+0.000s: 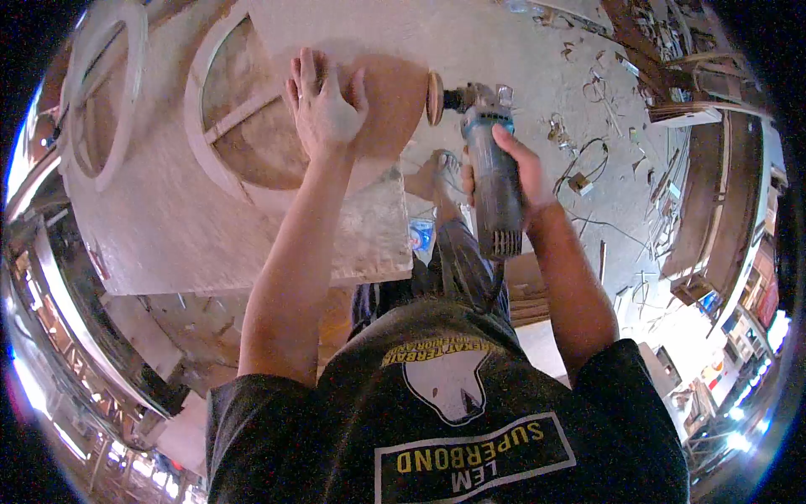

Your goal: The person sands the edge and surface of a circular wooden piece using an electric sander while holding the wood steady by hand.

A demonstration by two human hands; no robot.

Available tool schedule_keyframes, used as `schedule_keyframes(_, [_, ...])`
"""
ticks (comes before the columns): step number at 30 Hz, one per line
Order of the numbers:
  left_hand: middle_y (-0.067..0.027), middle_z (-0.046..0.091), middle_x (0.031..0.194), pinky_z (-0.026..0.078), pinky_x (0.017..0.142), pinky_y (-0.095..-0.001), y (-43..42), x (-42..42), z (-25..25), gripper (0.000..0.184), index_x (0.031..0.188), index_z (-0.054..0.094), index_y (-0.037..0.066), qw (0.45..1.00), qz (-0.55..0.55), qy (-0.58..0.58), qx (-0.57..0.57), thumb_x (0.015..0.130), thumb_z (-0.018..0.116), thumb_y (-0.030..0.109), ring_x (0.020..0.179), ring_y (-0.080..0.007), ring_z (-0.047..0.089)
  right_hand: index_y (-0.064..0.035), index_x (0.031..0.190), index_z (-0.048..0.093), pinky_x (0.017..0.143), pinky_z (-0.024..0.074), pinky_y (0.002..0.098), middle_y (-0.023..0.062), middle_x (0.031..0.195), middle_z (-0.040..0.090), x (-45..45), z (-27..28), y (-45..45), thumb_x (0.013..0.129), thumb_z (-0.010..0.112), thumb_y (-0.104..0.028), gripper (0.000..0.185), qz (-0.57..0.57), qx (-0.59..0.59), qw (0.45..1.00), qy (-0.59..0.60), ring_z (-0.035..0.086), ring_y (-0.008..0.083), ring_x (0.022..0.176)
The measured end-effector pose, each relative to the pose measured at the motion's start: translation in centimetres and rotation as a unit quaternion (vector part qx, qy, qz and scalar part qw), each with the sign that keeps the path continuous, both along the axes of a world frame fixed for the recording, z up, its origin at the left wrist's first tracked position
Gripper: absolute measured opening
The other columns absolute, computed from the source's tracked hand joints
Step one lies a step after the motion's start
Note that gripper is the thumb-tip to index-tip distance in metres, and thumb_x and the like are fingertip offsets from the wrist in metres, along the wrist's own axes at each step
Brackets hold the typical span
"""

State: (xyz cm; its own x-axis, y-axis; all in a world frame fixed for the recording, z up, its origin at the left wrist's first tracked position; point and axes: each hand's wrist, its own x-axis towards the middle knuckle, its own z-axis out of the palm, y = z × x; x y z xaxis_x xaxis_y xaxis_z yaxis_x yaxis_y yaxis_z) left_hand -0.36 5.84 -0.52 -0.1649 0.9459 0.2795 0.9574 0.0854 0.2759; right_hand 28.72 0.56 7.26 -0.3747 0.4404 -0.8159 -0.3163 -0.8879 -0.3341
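Note:
My left hand (pixel 326 105) lies flat with its fingers stretched out on a brown curved board (pixel 386 105), which rests on the dusty worktable (pixel 252 244). My right hand (pixel 516 172) is wrapped round the dark body of a power grinder (pixel 494 181). The tool's round disc (pixel 435 98) points left and stands at the board's right edge; whether it touches the edge I cannot tell. A pale round frame with a crossbar (pixel 195 109) lies left of my left hand, partly beside the board.
Another oval frame (pixel 74 101) lies at the table's far left. Offcuts and a looped cable (pixel 598 147) are scattered on the floor at the right. My foot (pixel 447 164) and a blue-and-white packet (pixel 421 233) show beside the table. Long planks (pixel 701 202) stand at the far right.

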Motion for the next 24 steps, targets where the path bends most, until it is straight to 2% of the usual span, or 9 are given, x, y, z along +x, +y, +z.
schedule_keyframes(3, [-0.0232,0.041,0.164,0.027,0.127,-0.0516,-0.1,-0.2,0.0,0.063,0.144,0.059,-0.005,1.0,-0.009,0.02,0.007,0.101,0.061,0.041,0.154,-0.0393,0.036,-0.0058,0.11,0.065,0.059,0.0589,0.0394,0.0149,0.082,0.072,0.8,-0.1,-2.0,0.094,0.066,-0.064,0.061,0.01,-0.03,0.999,-0.017,0.071,0.0252,0.065])
schedule_keyframes(6, [-0.0228,0.04,0.165,0.024,0.128,-0.0529,-0.4,-0.2,0.2,0.063,0.148,0.055,-0.004,1.0,-0.012,-0.022,0.004,0.102,0.06,0.04,0.156,-0.0398,0.031,-0.0057,0.107,0.064,0.057,0.0587,0.0401,0.0152,0.08,0.072,2.4,-0.5,-4.1,0.093,0.067,-0.065,0.061,0.009,-0.04,0.999,-0.029,0.07,0.0263,0.062])
schedule_keyframes(9, [-0.0224,0.038,0.166,0.023,0.128,-0.0549,-0.3,-0.6,-0.3,0.069,0.148,0.055,-0.004,1.0,-0.014,-0.025,-0.01,0.099,0.064,0.043,0.155,-0.0402,0.032,-0.0055,0.105,0.063,0.057,0.0593,0.0409,0.015,0.078,0.071,5.6,-0.7,-5.8,0.091,0.07,-0.064,0.061,-0.041,-0.035,0.995,-0.08,0.069,0.0275,0.06])
schedule_keyframes(12, [-0.0213,0.034,0.169,0.018,0.129,-0.0552,1.4,2.3,3.1,0.073,0.149,0.055,-0.003,0.996,0.011,-0.04,-0.073,0.096,0.066,0.047,0.158,-0.0397,0.026,-0.0051,0.103,0.063,0.057,0.0594,0.0412,0.0141,0.076,0.07,10.1,-1.0,-7.1,0.09,0.072,-0.063,0.06,-0.089,-0.004,0.99,-0.111,0.069,0.0274,0.06])
schedule_keyframes(14, [-0.02,0.022,0.174,0.014,0.128,-0.0613,4.1,4.7,4.3,0.087,0.156,0.046,-0.001,0.988,0.036,-0.04,-0.147,0.092,0.069,0.053,0.162,-0.0382,0.015,-0.0058,0.102,0.062,0.055,0.0589,0.041,0.0131,0.074,0.068,11.3,-1.1,-7.5,0.089,0.071,-0.065,0.062,-0.175,-0.043,0.971,-0.156,0.068,0.0273,0.058])
schedule_keyframes(16, [-0.0194,0.014,0.176,0.013,0.126,-0.068,7.3,7.6,4.7,0.094,0.161,0.039,0.003,0.982,0.085,-0.019,-0.165,0.09,0.072,0.054,0.163,-0.0379,0.009,-0.0069,0.102,0.06,0.054,0.0583,0.0406,0.013,0.074,0.067,13.9,-0.9,-7.4,0.089,0.068,-0.069,0.063,-0.142,-0.031,0.979,-0.142,0.067,0.0275,0.056])
schedule_keyframes(19, [-0.0207,0.009,0.176,0.01,0.116,-0.0825,10.2,10.4,6.5,0.105,0.164,0.023,-0.005,0.956,0.149,-0.025,-0.253,0.088,0.072,0.049,0.164,-0.0402,0.002,-0.0069,0.1,0.06,0.053,0.0575,0.0405,0.0132,0.074,0.067,16.3,-1.0,-7.2,0.092,0.064,-0.069,0.063,-0.183,-0.034,0.97,-0.155,0.067,0.0275,0.055])
schedule_keyframes(22, [-0.0221,0.006,0.176,0.009,0.11,-0.0891,11.1,11.4,5.2,0.103,0.165,0.018,-0.005,0.951,0.173,-0.028,-0.254,0.088,0.072,0.037,0.163,-0.043,0.001,-0.0077,0.098,0.061,0.054,0.0578,0.0405,0.0123,0.075,0.067,17.9,-0.7,-6.9,0.092,0.064,-0.069,0.062,-0.171,-0.006,0.969,-0.181,0.067,0.0268,0.057])
schedule_keyframes(24, [-0.0229,0.005,0.176,0.007,0.109,-0.0899,10.5,11.5,2.1,0.097,0.165,0.017,-0.006,0.961,0.177,-0.015,-0.213,0.091,0.069,0.029,0.163,-0.044,0.001,-0.0095,0.1,0.06,0.055,0.0582,0.04,0.012,0.076,0.068,18.4,-0.6,-6.5,0.092,0.065,-0.069,0.06,-0.168,0.003,0.973,-0.157,0.067,0.0259,0.058])
